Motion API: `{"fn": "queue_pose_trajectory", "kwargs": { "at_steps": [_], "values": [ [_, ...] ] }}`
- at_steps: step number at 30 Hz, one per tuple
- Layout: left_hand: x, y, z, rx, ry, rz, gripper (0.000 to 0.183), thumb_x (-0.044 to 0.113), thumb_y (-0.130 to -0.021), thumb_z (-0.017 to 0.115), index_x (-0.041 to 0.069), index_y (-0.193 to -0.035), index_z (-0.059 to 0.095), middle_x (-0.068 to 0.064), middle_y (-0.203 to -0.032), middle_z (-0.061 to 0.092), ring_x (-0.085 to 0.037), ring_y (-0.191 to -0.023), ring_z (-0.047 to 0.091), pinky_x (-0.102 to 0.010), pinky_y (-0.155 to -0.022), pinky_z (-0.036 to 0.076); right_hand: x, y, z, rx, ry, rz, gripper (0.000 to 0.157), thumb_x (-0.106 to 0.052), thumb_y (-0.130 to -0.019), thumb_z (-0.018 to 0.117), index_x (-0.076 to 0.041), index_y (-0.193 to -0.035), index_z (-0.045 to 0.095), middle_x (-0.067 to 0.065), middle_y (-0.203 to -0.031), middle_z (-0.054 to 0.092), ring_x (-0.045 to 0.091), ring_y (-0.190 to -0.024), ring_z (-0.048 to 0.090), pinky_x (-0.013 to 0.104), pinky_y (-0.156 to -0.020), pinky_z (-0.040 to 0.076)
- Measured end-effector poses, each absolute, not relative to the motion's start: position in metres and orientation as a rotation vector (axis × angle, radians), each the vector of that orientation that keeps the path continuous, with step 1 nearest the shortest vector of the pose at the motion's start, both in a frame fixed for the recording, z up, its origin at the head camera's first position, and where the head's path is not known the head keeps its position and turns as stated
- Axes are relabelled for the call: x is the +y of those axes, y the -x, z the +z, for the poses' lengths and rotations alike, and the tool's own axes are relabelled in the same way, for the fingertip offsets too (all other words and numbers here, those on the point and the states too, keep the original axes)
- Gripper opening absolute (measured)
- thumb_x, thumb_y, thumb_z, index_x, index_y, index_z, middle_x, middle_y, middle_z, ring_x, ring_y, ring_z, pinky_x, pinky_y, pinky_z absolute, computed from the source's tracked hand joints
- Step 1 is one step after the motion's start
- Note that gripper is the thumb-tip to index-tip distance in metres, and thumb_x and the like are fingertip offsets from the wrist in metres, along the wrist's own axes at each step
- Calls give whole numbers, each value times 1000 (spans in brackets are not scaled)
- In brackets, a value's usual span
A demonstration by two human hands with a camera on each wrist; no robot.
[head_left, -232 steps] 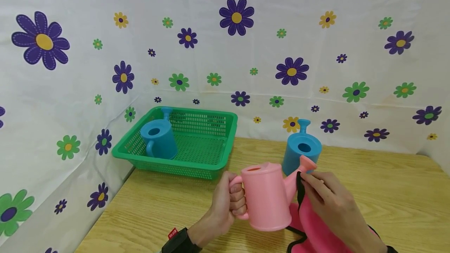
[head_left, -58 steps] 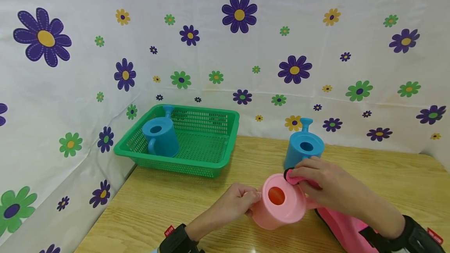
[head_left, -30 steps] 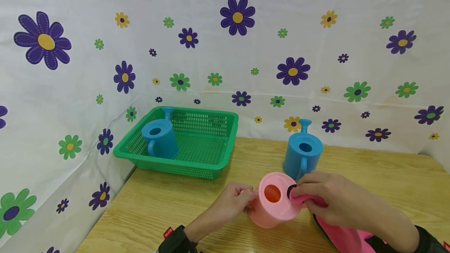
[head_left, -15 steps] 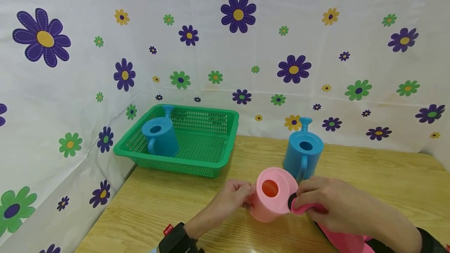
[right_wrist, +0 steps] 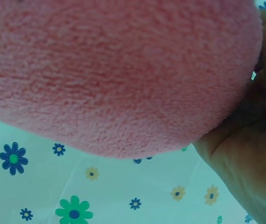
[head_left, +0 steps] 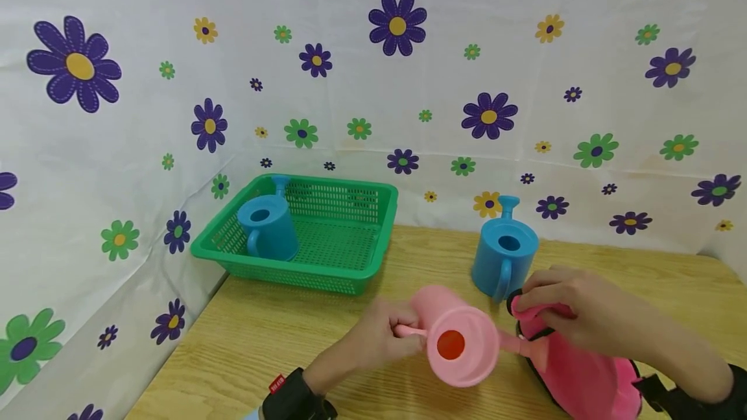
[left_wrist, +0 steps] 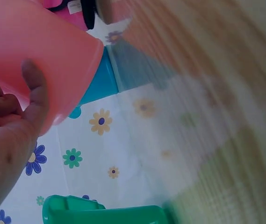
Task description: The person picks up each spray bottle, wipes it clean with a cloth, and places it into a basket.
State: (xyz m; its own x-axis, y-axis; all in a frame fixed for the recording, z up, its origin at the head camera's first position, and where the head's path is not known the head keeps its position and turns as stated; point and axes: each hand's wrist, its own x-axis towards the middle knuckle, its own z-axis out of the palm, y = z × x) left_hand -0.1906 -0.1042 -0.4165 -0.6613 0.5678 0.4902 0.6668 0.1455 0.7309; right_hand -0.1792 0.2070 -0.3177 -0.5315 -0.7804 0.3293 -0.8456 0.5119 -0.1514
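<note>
Currently, the handle (head_left: 410, 331) of the pink watering can (head_left: 478, 342) is held by the left hand (head_left: 379, 337), with the fingers curled round it. By the right hand (head_left: 589, 306), an edge of the pink cloth (head_left: 589, 374) is pinched between thumb and fingers; the rest is hung below. The can is held over the near part of the worktop (head_left: 233, 342); whether it is rested there cannot be told. The work on it is judged to be under way rather than finished, as neither can nor cloth is set down. How much of its surface is covered by the cloth's work is not shown. The can is tilted well over: its long axis is slanted from the base, at the far left, to the top, which is turned toward the viewer. The spout (head_left: 513, 342) is pointed rightward, its end seen against the cloth; contact cannot be judged. Farther out, one blue can (head_left: 496, 261) is stood upright on the worktop, and another blue can (head_left: 277, 232) is already placed upright in the green basket (head_left: 303, 269).
</note>
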Motion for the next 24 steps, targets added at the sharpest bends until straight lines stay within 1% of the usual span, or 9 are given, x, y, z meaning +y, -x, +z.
{"fn": "queue_pose_trajectory", "kwargs": {
  "at_steps": [2, 5, 10, 12, 18, 20, 24],
  "values": [
    [-104, 190, -417, -2265, 1315, -1456, 40, 1, -75, 66, 9, -54, 33, 0, -55, 29, -6, -57, 31, -13, -53, 22, 209, 183, -319, -2518, -1400, 429, 36, 3, -69, 79, -21, -97, 76, -6, -97, 68, 12, -85, 60, 26, -61, 60],
    [-103, 187, -416, -2233, 1396, -1373, 40, -1, -70, 63, 11, -54, 29, 1, -54, 27, -6, -57, 28, -13, -55, 21, 208, 189, -320, -2539, -1400, 404, 37, 4, -71, 77, -22, -98, 76, -6, -98, 69, 12, -87, 59, 28, -62, 61],
    [-99, 180, -402, -2133, 1547, -1263, 38, -2, -65, 65, 11, -53, 31, 4, -54, 28, -5, -54, 30, -11, -55, 22, 198, 196, -322, -2608, -1391, 368, 37, 3, -74, 76, -21, -102, 75, -4, -103, 69, 17, -94, 60, 34, -68, 62],
    [-97, 178, -396, -2086, 1610, -1197, 37, -1, -65, 66, 12, -53, 33, 4, -54, 28, -5, -54, 31, -11, -55, 22, 192, 197, -324, -2617, -1410, 388, 36, 2, -76, 75, -20, -104, 75, -2, -105, 69, 19, -96, 60, 36, -69, 62],
    [-91, 175, -389, -2030, 1741, -1018, 35, 2, -67, 66, 12, -54, 35, 5, -54, 28, -3, -58, 30, -14, -60, 27, 170, 204, -329, -2664, -1414, 439, 29, -5, -86, 69, -20, -111, 72, -7, -107, 67, 11, -98, 56, 33, -73, 60],
    [-89, 175, -390, -2029, 1761, -989, 35, 3, -67, 67, 12, -53, 36, 6, -54, 28, -2, -58, 29, -15, -60, 28, 164, 207, -332, -2665, -1428, 446, 30, -4, -87, 68, -19, -113, 71, -7, -107, 67, 10, -99, 55, 34, -76, 59],
    [-85, 175, -392, -2021, 1749, -929, 35, 4, -65, 68, 13, -52, 37, 8, -54, 29, -1, -60, 30, -14, -58, 28, 154, 211, -339, -2674, -1465, 499, 32, -1, -88, 65, -16, -115, 69, -5, -110, 68, 13, -102, 56, 39, -81, 58]
  ]
}}
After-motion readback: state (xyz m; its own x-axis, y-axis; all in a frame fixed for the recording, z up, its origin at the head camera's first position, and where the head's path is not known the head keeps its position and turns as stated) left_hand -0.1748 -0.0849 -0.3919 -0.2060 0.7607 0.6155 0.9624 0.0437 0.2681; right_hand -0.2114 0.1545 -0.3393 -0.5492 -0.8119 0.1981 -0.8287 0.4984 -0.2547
